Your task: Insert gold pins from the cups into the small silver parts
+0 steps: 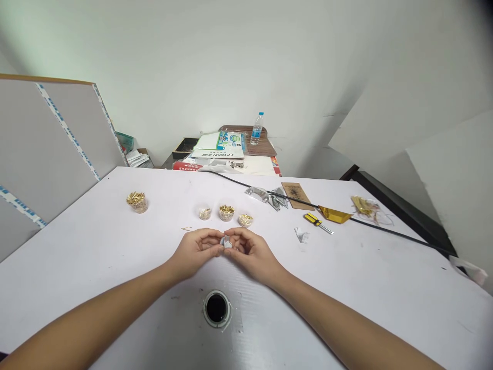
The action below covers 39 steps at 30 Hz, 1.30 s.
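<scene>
Both hands meet near the middle of the white table (pixel 127 288). Between their fingertips sits a small folded piece of whitish-grey paper or foil (pixel 226 242). My left hand (pixel 196 252) pinches its left side, while my right hand (pixel 250 252) pinches the right side. What the piece contains, if anything, is hidden. Just beyond the fingers stand three small clear cups of gold-coloured pieces: a left cup (pixel 205 213), a middle cup (pixel 226 212) and a right cup (pixel 245 220). Two thin gold pins (pixel 186 228) lie beside my left hand.
A fuller cup of gold pins (pixel 137 201) stands farther left. To the right lie a yellow-handled screwdriver (pixel 319 223), a gold foil tray (pixel 335 215), crumpled paper (pixel 302 236) and a black cable (pixel 400 237). A round black-centred hole (pixel 216 308) is near me. A water bottle (pixel 257 128) stands behind.
</scene>
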Each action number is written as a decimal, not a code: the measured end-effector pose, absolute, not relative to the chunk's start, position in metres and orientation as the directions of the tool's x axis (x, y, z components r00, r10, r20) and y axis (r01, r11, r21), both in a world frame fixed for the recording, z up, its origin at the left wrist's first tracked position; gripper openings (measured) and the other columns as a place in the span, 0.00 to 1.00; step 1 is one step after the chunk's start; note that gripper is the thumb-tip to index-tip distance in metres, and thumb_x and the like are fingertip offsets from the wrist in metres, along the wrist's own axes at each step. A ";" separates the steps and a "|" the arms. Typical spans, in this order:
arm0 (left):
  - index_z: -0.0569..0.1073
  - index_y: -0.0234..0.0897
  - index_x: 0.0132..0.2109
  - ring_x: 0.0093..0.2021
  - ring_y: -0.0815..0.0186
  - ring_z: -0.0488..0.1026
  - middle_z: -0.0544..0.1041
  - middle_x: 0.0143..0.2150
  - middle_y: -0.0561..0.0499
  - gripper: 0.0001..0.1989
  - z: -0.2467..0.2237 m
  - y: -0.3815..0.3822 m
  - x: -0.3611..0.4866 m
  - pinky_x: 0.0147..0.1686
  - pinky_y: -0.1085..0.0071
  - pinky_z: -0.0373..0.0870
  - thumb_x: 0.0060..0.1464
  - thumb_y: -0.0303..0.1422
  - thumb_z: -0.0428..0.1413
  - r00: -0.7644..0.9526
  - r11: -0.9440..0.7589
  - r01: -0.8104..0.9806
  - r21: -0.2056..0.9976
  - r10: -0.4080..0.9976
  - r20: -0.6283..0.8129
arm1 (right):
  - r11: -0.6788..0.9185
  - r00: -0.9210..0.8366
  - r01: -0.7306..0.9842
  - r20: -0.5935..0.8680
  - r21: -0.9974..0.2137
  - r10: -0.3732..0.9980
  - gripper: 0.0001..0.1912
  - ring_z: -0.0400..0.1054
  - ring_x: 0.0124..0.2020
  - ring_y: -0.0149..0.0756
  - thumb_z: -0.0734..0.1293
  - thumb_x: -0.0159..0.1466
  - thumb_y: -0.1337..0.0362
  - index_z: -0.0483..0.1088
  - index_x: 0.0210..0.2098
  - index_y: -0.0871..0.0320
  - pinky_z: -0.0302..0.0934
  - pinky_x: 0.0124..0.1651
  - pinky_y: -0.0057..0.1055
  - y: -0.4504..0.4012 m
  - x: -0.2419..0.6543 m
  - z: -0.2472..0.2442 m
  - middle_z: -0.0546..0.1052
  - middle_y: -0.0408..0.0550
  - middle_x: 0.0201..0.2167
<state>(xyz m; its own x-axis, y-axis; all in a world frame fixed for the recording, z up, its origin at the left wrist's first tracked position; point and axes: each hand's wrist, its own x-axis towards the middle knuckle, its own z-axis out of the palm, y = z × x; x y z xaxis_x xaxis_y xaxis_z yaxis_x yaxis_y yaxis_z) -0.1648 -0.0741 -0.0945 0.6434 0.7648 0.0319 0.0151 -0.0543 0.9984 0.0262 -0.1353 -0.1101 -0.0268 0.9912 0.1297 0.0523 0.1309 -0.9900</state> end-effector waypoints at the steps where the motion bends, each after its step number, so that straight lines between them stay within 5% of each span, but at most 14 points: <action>1: 0.77 0.32 0.50 0.39 0.63 0.77 0.79 0.42 0.43 0.19 -0.094 -0.074 -0.165 0.44 0.66 0.75 0.54 0.38 0.65 0.633 -0.088 0.032 0.996 0.773 0.048 | 0.123 -0.010 0.052 0.122 -0.991 0.992 0.20 0.62 0.28 0.29 0.74 0.58 0.58 0.72 0.47 0.59 0.57 0.31 0.28 -0.135 0.026 -0.110 0.71 0.43 0.31; 4: 0.79 0.32 0.48 0.34 0.66 0.76 0.78 0.40 0.44 0.18 -0.092 -0.073 -0.164 0.40 0.66 0.75 0.54 0.39 0.65 0.588 -0.152 0.080 0.985 0.805 0.077 | 0.138 0.026 0.120 0.142 -0.983 0.990 0.16 0.59 0.26 0.29 0.72 0.59 0.57 0.74 0.43 0.59 0.55 0.29 0.28 -0.134 0.028 -0.108 0.69 0.42 0.27; 9: 0.76 0.31 0.45 0.33 0.65 0.76 0.78 0.36 0.46 0.19 -0.090 -0.076 -0.161 0.37 0.66 0.75 0.51 0.40 0.66 0.546 -0.007 0.125 0.992 0.836 -0.062 | 0.289 0.085 0.359 0.339 -0.887 0.937 0.07 0.61 0.28 0.32 0.68 0.63 0.60 0.73 0.33 0.58 0.58 0.31 0.30 -0.135 0.029 -0.105 0.72 0.47 0.31; 15: 0.75 0.31 0.46 0.35 0.66 0.74 0.77 0.36 0.46 0.20 -0.087 -0.077 -0.162 0.35 0.68 0.74 0.54 0.43 0.63 0.628 0.000 0.163 0.987 0.771 -0.104 | 0.595 -0.058 0.500 0.661 -0.630 0.748 0.06 0.70 0.42 0.39 0.64 0.68 0.69 0.73 0.40 0.55 0.65 0.48 0.41 -0.140 0.028 -0.102 0.77 0.51 0.38; 19: 0.72 0.32 0.48 0.33 0.68 0.75 0.78 0.39 0.46 0.22 -0.087 -0.072 -0.165 0.40 0.67 0.73 0.55 0.44 0.63 0.674 0.057 0.072 0.996 0.733 -0.091 | 0.661 -0.165 0.572 0.722 -0.485 0.672 0.10 0.68 0.48 0.43 0.67 0.67 0.68 0.75 0.46 0.53 0.64 0.53 0.46 -0.139 0.030 -0.100 0.77 0.53 0.44; 24: 0.68 0.33 0.44 0.29 0.68 0.75 0.79 0.33 0.48 0.20 -0.088 -0.068 -0.165 0.36 0.69 0.71 0.54 0.43 0.64 0.636 0.074 0.064 0.995 0.765 -0.098 | 0.596 -0.105 0.506 0.642 -0.623 0.760 0.08 0.69 0.51 0.44 0.66 0.68 0.64 0.77 0.44 0.53 0.64 0.56 0.48 -0.140 0.030 -0.102 0.77 0.53 0.48; 29: 0.65 0.34 0.37 0.27 0.66 0.76 0.81 0.30 0.45 0.16 -0.087 -0.070 -0.164 0.33 0.69 0.70 0.54 0.39 0.63 0.648 0.100 0.067 0.993 0.752 -0.119 | 0.315 0.119 0.260 0.354 -0.913 0.928 0.10 0.73 0.35 0.37 0.69 0.65 0.60 0.73 0.43 0.58 0.70 0.41 0.35 -0.139 0.022 -0.107 0.78 0.51 0.37; 35: 0.64 0.36 0.38 0.24 0.69 0.72 0.79 0.27 0.50 0.14 -0.086 -0.080 -0.160 0.28 0.73 0.66 0.56 0.38 0.60 0.668 0.047 0.115 0.992 0.736 -0.113 | 0.300 0.073 0.352 0.346 -0.886 0.935 0.03 0.66 0.27 0.31 0.65 0.63 0.65 0.69 0.36 0.57 0.62 0.31 0.28 -0.142 0.015 -0.104 0.72 0.43 0.26; 39: 0.66 0.36 0.42 0.28 0.66 0.75 0.71 0.21 0.57 0.13 -0.086 -0.084 -0.157 0.30 0.72 0.65 0.57 0.39 0.60 0.679 0.083 0.021 0.996 0.730 -0.075 | 0.378 0.027 0.391 0.421 -0.839 0.907 0.03 0.64 0.27 0.31 0.63 0.64 0.68 0.69 0.36 0.57 0.60 0.32 0.29 -0.144 0.017 -0.101 0.71 0.43 0.26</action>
<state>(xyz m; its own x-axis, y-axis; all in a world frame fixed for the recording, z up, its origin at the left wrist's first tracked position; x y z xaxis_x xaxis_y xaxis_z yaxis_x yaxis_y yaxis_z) -0.1568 -0.0837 -0.0859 0.6788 0.7304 -0.0751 0.0210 0.0830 0.9963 0.0169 -0.1438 -0.1014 0.0266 0.9067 0.4209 0.3914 0.3780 -0.8390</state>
